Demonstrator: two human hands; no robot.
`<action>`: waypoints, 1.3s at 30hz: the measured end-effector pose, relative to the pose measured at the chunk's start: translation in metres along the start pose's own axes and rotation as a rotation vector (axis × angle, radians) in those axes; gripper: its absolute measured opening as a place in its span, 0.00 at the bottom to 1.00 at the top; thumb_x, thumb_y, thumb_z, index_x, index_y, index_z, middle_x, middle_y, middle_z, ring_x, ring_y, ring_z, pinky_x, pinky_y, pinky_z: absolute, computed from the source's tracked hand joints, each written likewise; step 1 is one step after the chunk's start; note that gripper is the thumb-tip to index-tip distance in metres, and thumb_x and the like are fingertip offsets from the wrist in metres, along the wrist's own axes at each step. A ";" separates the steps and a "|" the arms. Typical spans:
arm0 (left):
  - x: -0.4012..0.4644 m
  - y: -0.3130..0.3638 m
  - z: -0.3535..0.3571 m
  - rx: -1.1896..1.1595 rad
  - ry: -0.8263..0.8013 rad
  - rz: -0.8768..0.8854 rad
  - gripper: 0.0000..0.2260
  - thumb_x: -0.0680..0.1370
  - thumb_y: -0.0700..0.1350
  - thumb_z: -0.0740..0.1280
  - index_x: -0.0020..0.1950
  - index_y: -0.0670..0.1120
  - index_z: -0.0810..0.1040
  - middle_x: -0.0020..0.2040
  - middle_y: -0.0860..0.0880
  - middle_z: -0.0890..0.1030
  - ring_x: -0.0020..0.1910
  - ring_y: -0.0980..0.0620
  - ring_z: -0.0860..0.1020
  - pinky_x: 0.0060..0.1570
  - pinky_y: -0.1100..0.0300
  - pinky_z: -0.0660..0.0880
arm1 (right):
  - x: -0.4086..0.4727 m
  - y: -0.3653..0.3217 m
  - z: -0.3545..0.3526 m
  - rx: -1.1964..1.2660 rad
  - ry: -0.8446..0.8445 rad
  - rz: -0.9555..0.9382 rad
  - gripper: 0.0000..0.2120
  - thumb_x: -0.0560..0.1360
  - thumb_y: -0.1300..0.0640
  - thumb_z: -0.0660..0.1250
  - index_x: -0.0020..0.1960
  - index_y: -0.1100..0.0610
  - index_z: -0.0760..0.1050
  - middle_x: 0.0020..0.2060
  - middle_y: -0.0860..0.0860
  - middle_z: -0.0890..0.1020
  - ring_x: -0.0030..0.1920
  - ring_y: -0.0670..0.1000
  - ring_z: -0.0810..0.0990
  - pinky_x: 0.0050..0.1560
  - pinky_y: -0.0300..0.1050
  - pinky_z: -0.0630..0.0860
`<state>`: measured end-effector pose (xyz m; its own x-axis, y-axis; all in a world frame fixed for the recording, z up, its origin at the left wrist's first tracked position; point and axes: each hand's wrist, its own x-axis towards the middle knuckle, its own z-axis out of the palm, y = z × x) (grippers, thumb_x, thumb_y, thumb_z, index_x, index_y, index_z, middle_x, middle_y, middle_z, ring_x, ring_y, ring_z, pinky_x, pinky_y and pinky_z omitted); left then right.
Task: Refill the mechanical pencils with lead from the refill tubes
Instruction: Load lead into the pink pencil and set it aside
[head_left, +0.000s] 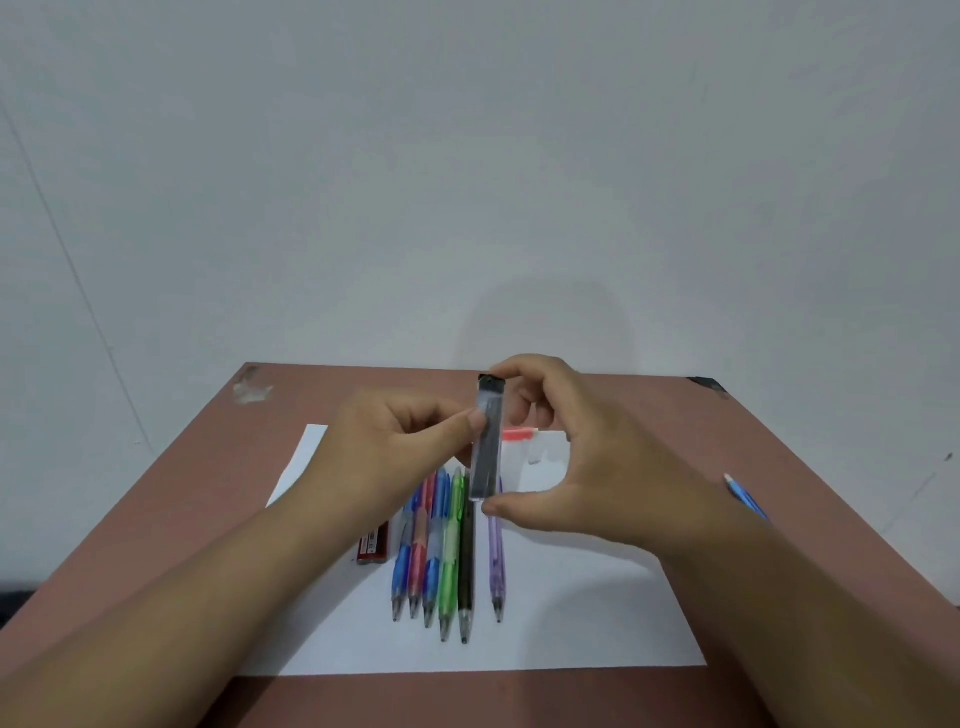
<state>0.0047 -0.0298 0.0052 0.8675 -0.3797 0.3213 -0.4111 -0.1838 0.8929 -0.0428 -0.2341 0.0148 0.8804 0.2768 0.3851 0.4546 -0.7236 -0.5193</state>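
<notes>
Both hands are holding one refill tube (487, 439) upright in the air above the row of pencils (447, 551). The left hand (395, 447) is pinching the tube's middle from the side, fingers curled on it; the right hand (566, 457) is clamping it end to end, a fingertip on the black cap on top and the thumb under the bottom. The pencils are lying below both hands on the sheet of paper (571, 613), tips pointing toward the person, and none looks opened yet. Main risk, as I see it: the cap is popping free suddenly while the tube is being squeezed lengthwise, so leads are spilling out, snapping or rolling off the desk (779, 447). Tilting the tube with the cap loose would do the same. Second risk: the left-hand pinch is narrow, so a twist from the right hand could be spinning the tube out of the grip and dropping it onto the pencils. A second, red tube (374, 543) is lying under the left wrist, and a forearm sweep could be knocking it away. A blue pencil (748, 496) is lying off the paper, beyond the right wrist, near the desk edge; an elbow could be nudging it over.
</notes>
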 end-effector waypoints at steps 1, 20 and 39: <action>0.000 0.000 0.001 0.000 0.014 -0.005 0.09 0.74 0.54 0.70 0.42 0.51 0.88 0.38 0.53 0.87 0.38 0.56 0.84 0.41 0.62 0.77 | 0.000 0.000 0.002 -0.004 -0.008 0.004 0.42 0.65 0.46 0.82 0.71 0.38 0.62 0.52 0.38 0.72 0.57 0.44 0.73 0.52 0.38 0.75; 0.000 -0.002 0.002 0.109 0.172 0.111 0.07 0.77 0.49 0.71 0.54 0.59 0.84 0.42 0.60 0.85 0.43 0.59 0.82 0.41 0.71 0.76 | 0.005 0.004 0.025 0.035 0.225 0.158 0.23 0.73 0.52 0.75 0.64 0.38 0.72 0.44 0.38 0.78 0.46 0.44 0.79 0.43 0.44 0.81; 0.007 -0.015 -0.006 0.387 0.197 0.373 0.10 0.82 0.45 0.62 0.58 0.53 0.81 0.49 0.66 0.79 0.53 0.67 0.76 0.51 0.77 0.69 | 0.005 0.003 0.025 -0.068 0.148 0.012 0.15 0.75 0.54 0.74 0.59 0.43 0.79 0.48 0.35 0.79 0.49 0.45 0.79 0.45 0.41 0.79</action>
<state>0.0191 -0.0246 -0.0043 0.6646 -0.3131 0.6784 -0.7399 -0.4021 0.5392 -0.0338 -0.2190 -0.0038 0.8538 0.1752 0.4903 0.4298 -0.7688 -0.4736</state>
